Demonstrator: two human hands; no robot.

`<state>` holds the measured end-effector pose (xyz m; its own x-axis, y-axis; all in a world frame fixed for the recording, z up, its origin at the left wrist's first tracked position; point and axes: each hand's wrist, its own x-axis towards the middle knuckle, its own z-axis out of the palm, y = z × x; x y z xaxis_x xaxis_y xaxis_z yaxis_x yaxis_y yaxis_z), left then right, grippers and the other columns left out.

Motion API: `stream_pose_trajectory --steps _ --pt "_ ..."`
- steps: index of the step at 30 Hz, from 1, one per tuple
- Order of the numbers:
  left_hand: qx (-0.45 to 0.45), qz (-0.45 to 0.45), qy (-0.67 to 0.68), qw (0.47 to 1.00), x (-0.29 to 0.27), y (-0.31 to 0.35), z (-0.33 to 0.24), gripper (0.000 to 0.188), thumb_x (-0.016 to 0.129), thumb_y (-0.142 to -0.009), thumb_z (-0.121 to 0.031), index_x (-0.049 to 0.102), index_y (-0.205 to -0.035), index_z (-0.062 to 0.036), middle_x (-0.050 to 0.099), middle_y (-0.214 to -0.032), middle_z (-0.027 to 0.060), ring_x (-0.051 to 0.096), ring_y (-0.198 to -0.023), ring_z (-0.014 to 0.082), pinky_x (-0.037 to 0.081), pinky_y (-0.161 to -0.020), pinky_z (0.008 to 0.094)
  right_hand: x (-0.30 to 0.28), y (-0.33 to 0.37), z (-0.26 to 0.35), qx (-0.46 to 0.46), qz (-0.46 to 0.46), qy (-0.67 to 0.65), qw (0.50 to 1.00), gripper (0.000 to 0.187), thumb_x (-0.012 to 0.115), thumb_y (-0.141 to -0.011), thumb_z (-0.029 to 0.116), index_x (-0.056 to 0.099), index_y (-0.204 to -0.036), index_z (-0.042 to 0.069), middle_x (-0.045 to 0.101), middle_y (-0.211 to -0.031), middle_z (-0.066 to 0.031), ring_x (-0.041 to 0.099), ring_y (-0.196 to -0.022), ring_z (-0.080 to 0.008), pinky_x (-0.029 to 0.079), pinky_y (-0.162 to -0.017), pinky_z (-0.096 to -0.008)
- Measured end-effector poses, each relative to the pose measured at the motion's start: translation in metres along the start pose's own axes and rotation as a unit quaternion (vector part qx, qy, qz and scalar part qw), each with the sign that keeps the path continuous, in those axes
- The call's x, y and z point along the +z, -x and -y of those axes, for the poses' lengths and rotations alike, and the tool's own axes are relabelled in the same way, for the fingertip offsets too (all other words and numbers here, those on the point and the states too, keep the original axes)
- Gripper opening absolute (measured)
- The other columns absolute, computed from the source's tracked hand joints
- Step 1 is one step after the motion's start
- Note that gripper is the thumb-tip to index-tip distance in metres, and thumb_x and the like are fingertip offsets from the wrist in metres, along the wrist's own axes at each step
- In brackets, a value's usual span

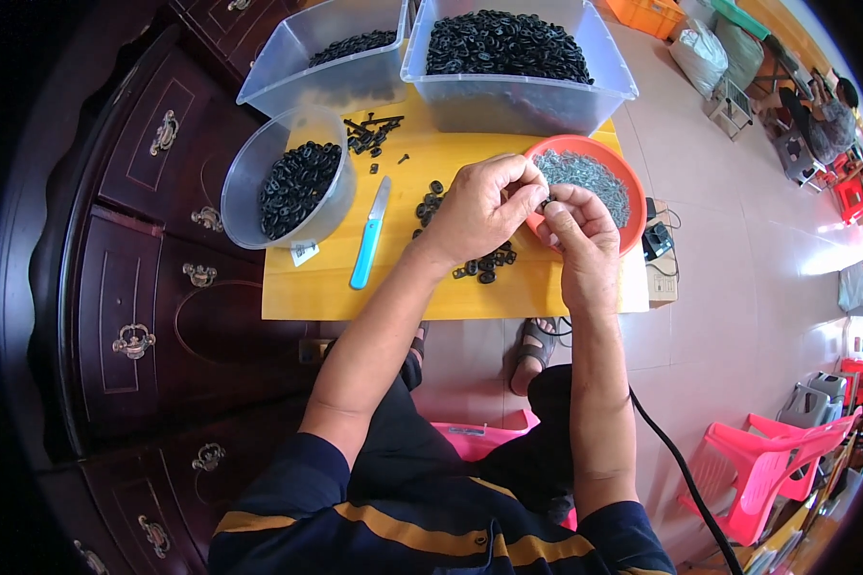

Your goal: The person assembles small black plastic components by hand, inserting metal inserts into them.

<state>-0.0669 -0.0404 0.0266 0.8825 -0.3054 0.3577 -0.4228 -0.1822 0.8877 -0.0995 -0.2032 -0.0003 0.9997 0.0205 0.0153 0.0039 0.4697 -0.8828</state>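
Observation:
My left hand (pixel 487 206) and my right hand (pixel 581 230) meet above the yellow table, at the left rim of an orange bowl (pixel 633 182) of small silvery metal pieces. Between their fingertips is a small black part (pixel 547 202), mostly covered by the fingers. Both hands are closed in a pinch on it. Loose black oval parts (pixel 489 264) with holes lie on the table below the hands, and more black parts (pixel 430 203) lie just left of my left hand. A knife (pixel 366 244) with a turquoise handle rests farther left.
A round clear tub (pixel 244 192) of black parts stands at the left. Two clear bins, one left (pixel 288 81) and one right (pixel 518 96), hold more at the back. Dark wooden drawers (pixel 125 297) line the left side. A pink chair (pixel 762 470) stands right; a black cable (pixel 676 450) runs beside my right arm.

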Motion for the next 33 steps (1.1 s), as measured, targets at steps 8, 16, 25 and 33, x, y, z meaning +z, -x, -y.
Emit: stream_pose_trajectory --steps 8,16,25,33 --pt "0.022 -0.029 -0.031 0.999 -0.0038 -0.0020 0.0015 0.012 0.062 -0.095 -0.010 0.064 -0.091 0.0007 0.065 -0.082 0.0027 0.059 -0.075 0.0072 0.050 -0.065 0.0256 0.0066 0.0013 0.0048 -0.041 -0.032 0.052 0.997 0.015 0.066 -0.091 0.000 0.061 -0.105 0.002 0.066 -0.088 -0.0007 0.060 -0.079 -0.0055 0.048 -0.073 -0.0196" --pt "0.044 -0.013 -0.065 0.997 -0.0034 -0.0009 0.0017 0.011 0.062 -0.094 -0.009 0.064 -0.091 0.0014 0.065 -0.082 0.0046 0.060 -0.074 0.0090 0.051 -0.064 0.0254 0.0039 0.0000 -0.0005 -0.041 -0.015 0.059 0.997 0.015 0.065 -0.091 -0.001 0.061 -0.105 0.001 0.067 -0.088 -0.0010 0.061 -0.080 -0.0054 0.050 -0.074 -0.0193" --pt "0.041 -0.029 -0.031 0.998 -0.0035 -0.0006 0.0031 0.011 0.063 -0.093 -0.009 0.064 -0.090 0.0015 0.064 -0.080 0.0062 0.060 -0.071 0.0103 0.050 -0.062 0.0267 0.0046 0.0000 0.0020 -0.035 -0.013 0.072 0.997 0.014 0.066 -0.091 -0.002 0.061 -0.104 0.000 0.067 -0.090 -0.0018 0.063 -0.083 -0.0062 0.052 -0.078 -0.0204" --pt "0.033 -0.015 -0.065 0.997 -0.0043 0.0000 -0.0015 0.011 0.064 -0.092 -0.008 0.064 -0.089 0.0023 0.064 -0.079 0.0057 0.060 -0.070 0.0100 0.050 -0.062 0.0268 0.0030 0.0006 -0.0005 -0.038 -0.013 0.083 0.996 0.015 0.066 -0.091 -0.001 0.061 -0.105 -0.001 0.068 -0.091 -0.0032 0.064 -0.084 -0.0070 0.052 -0.078 -0.0209"
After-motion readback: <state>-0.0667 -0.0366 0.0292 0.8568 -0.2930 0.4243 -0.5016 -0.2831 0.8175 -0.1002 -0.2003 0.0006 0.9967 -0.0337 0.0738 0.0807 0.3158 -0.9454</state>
